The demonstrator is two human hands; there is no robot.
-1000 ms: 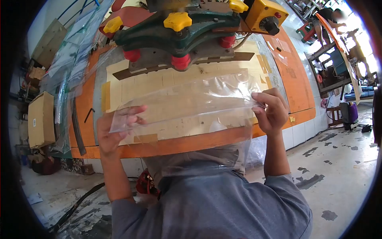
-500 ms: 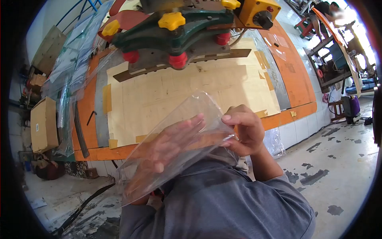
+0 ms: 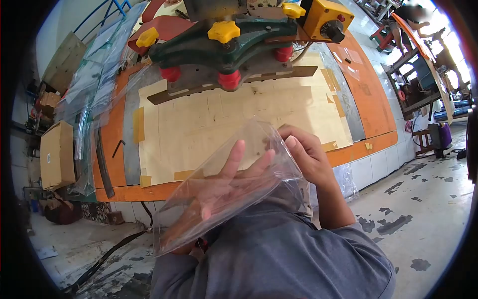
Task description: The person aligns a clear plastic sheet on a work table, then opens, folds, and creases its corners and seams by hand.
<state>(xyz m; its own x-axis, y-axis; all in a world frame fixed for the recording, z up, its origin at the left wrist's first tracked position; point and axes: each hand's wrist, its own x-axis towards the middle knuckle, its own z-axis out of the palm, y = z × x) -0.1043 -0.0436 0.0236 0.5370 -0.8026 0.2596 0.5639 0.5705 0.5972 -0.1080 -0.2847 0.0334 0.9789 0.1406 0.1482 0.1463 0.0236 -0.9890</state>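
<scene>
A clear plastic sleeve (image 3: 226,149) is held up at a slant before my body, over the table's front edge. My right hand (image 3: 309,155) pinches its upper right edge between thumb and fingers. My left hand (image 3: 219,187) shows through the film with its fingers spread; whether it is inside the sleeve or behind it I cannot tell. Beyond both hands is a cream-coloured board (image 3: 199,127), taped down at its edges. Above that board hangs a green press head (image 3: 224,42) with yellow knobs, red spacers and a long metal strip (image 3: 234,82) below.
The orange tabletop (image 3: 368,99) surrounds the board. A hex key (image 3: 118,148) and a dark strip (image 3: 103,167) lie at left, near plastic sheets (image 3: 92,84) and a cardboard box (image 3: 57,155). A yellow control box (image 3: 326,21) is on the press. Another person (image 3: 411,15) is at far right.
My left hand's fingers have spread apart behind the film. My right hand has shifted its hold upward along the sleeve's edge, and its fingers have curled in.
</scene>
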